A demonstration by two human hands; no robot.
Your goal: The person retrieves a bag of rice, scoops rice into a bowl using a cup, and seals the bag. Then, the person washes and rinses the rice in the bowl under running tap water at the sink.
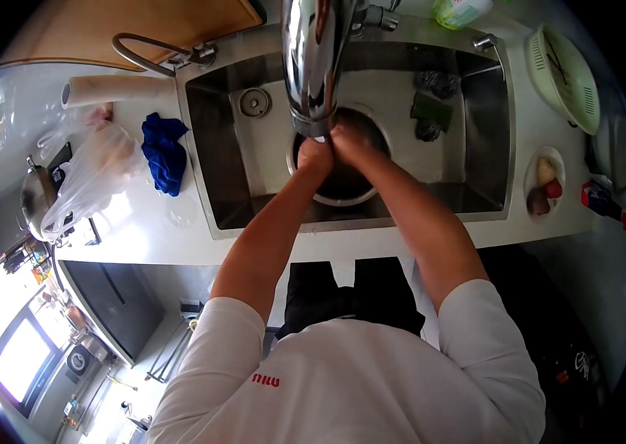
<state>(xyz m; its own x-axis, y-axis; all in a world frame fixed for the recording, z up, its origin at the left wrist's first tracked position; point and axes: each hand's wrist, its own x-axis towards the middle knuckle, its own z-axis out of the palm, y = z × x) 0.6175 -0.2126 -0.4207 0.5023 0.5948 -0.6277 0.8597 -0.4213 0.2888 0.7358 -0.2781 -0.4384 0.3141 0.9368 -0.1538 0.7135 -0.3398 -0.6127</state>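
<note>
Both of my hands meet under the end of the chrome faucet (313, 74), inside the sink (431, 159). My left hand (314, 155) is just below the spout, and my right hand (350, 140) is close against it on the right. The faucet hides much of the fingers, so I cannot make out what they hold, if anything. Beneath them stands a round metal bowl (346, 201) with a dark inside. Right of the bowl, a dark green piece (431, 111) and crumpled black plastic (439, 83) lie on the sink floor.
Left on the counter are a blue cloth (164, 154), a clear plastic bag (98, 174) and a paper roll (117, 90). To the right are a pale green colander (564, 78) and a white dish (546, 181) with several items. A thin curved tap (143, 48) rises behind the sink.
</note>
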